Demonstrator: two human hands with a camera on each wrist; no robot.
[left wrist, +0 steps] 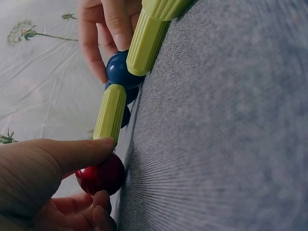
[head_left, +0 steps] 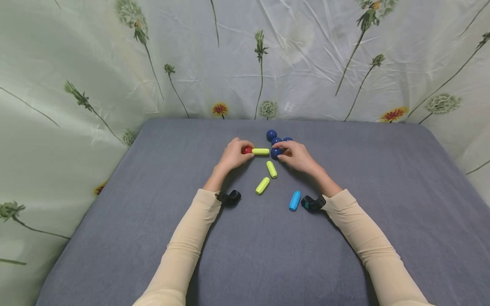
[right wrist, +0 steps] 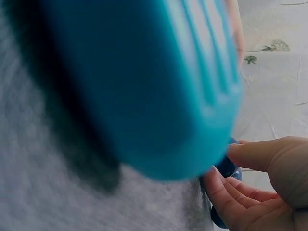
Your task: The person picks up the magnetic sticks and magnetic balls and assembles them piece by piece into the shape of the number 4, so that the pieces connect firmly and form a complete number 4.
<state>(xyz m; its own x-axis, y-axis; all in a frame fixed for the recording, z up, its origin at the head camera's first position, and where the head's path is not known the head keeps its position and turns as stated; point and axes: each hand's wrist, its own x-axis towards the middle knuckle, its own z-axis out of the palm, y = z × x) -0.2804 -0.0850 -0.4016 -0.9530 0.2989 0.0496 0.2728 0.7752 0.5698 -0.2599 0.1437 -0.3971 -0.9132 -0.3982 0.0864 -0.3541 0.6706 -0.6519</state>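
My left hand (head_left: 234, 154) grips a red ball (head_left: 247, 150) with a yellow-green ribbed stick (head_left: 261, 151) at its right side. In the left wrist view the thumb lies by the joint of the stick (left wrist: 110, 113) and red ball (left wrist: 102, 175). My right hand (head_left: 297, 156) pinches a dark blue ball (head_left: 275, 153) close to the stick's free end; whether they touch I cannot tell. Behind it are several more blue balls (head_left: 271, 135). In the right wrist view, a blue stick (right wrist: 159, 86) hides part of the right hand (right wrist: 269, 178).
Two yellow-green sticks (head_left: 272, 169) (head_left: 262, 185) lie nearer on the grey tabletop (head_left: 245, 255). A light blue stick (head_left: 294, 200) lies beside the right wrist's black camera (head_left: 313, 203). A flowered curtain (head_left: 229, 59) hangs behind and at the sides.
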